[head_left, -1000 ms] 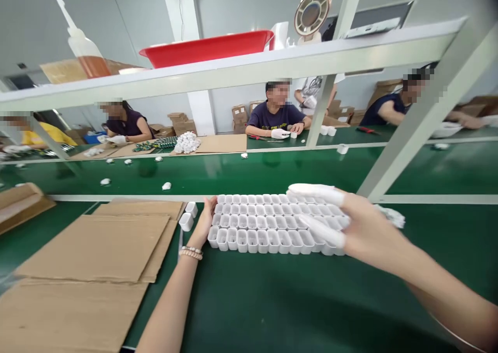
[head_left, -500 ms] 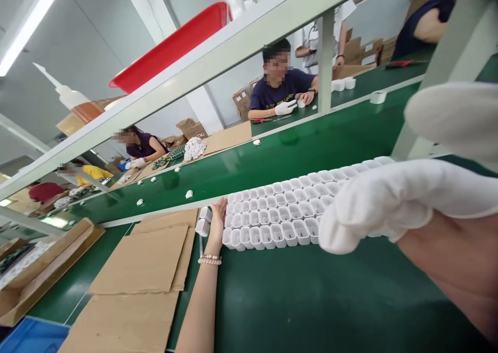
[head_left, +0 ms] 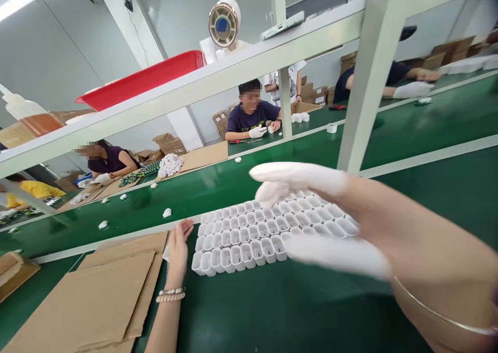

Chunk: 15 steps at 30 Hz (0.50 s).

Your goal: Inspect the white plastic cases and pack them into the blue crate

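Several rows of small white open-topped plastic housings (head_left: 241, 241) stand packed in a block on the green bench. My left hand (head_left: 179, 249), bare with a bead bracelet at the wrist, is just left of the block's end, fingers stretched out and a narrow gap between. Behind it a white piece (head_left: 166, 253) is mostly hidden. My right hand (head_left: 361, 213), its fingers and thumb in white coverings, hovers over the right part of the block. Its thumb and fingers are spread wide with nothing between them, hiding some housings beneath.
Flat cardboard sheets (head_left: 93, 296) lie on the bench at left. Beyond runs a green conveyor belt (head_left: 210, 187) carrying scattered white pieces. A shelf post (head_left: 369, 78) rises at right; the shelf above holds a red tray (head_left: 143, 80) and a fan (head_left: 224, 23). Co-workers sit opposite.
The view has turned right. My right hand has come over the block, its fingers now spread apart. My left hand has drawn slightly away from the block's left end.
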### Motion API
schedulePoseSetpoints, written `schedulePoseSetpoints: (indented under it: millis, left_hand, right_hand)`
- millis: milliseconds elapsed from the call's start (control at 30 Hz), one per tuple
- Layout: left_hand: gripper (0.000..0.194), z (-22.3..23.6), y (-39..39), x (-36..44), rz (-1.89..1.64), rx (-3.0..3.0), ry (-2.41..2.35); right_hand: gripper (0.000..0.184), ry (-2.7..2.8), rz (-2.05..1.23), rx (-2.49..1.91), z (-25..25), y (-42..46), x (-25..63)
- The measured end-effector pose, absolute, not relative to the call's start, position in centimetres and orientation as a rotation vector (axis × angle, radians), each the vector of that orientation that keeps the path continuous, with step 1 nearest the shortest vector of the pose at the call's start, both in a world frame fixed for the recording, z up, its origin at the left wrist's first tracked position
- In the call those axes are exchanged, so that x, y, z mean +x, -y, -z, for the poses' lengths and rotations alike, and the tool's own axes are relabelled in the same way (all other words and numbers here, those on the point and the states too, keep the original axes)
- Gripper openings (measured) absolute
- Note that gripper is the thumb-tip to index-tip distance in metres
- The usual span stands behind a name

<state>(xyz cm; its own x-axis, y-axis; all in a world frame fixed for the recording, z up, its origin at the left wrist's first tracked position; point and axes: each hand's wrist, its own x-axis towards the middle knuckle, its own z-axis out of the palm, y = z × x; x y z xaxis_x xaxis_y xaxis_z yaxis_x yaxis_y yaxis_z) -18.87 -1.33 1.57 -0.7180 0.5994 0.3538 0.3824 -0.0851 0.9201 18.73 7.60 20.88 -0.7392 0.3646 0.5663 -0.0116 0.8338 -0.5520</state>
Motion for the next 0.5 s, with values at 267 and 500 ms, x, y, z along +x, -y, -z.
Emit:
schedulePoseSetpoints:
  millis: [267,500]
  left_hand:
    - [0.039,-3.1,4.1,-21.2,-1.655,1.330,-2.772]
    - [0.048,-1.8,4.1,-21.1,-0.584,1.275,-3.440]
  right_hand:
    - [0.052,2.801,-0.720,-1.117,-14.3,-18.8,12.2]
    - [0.029,2.930,-0.732,-1.306,-10.4,-21.6,10.7]
